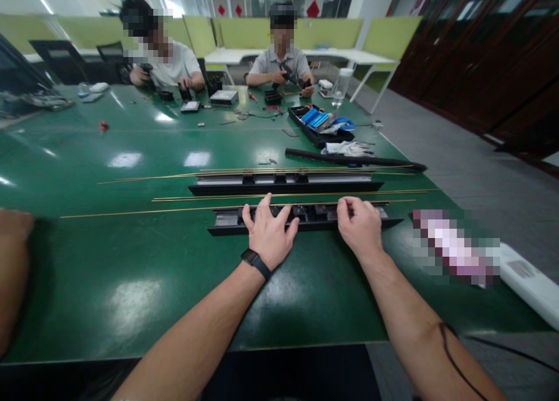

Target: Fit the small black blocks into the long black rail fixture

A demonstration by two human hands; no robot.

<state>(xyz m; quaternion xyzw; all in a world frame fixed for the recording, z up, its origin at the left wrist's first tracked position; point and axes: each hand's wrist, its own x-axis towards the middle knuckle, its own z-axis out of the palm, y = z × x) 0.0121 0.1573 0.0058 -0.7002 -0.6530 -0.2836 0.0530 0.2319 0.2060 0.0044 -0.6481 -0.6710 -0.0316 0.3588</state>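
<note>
My left hand [271,232] lies with its fingers spread over the nearer black channel [231,229], touching its dark inner parts. At the channel's right part, my right hand [360,223] is closed, thumb against fingers, by a thin brass rod [131,213] that runs along the channel's far edge. Whether the rod is in that pinch is too small to tell. Just beyond lie more thin rods [187,199] and a second, longer black channel [286,187] with silvery strips inside and rods along its back.
A black tube [314,156], white gloves [349,149] and a black tray [305,127] of blue items lie beyond. A white device [530,279] sits at the right edge. Two people work across the green table [109,261]; another person's arm [13,273] rests at left.
</note>
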